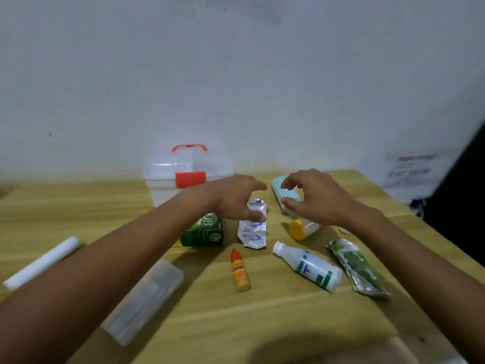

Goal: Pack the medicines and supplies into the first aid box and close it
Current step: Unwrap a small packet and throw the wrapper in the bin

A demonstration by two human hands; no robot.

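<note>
A clear first aid box (162, 177) with a red latch and red handle stands shut at the back of the wooden table (262, 324). My left hand (236, 198) hovers with fingers apart over a silver blister strip (252, 229) and a green carton (206, 231). My right hand (317, 198) hangs open above a teal-striped packet (282, 187) and a yellow-capped jar (301, 229). Nearer me lie an orange dropper bottle (239, 270), a white bottle (312, 267) and a green foil sachet (359, 269). Neither hand holds anything.
A clear flat plastic case (147, 298) lies at the near left, partly under my left forearm. A white roll (43, 261) rests at the far left edge. A pale wall stands behind the table. A dark object borders the right side.
</note>
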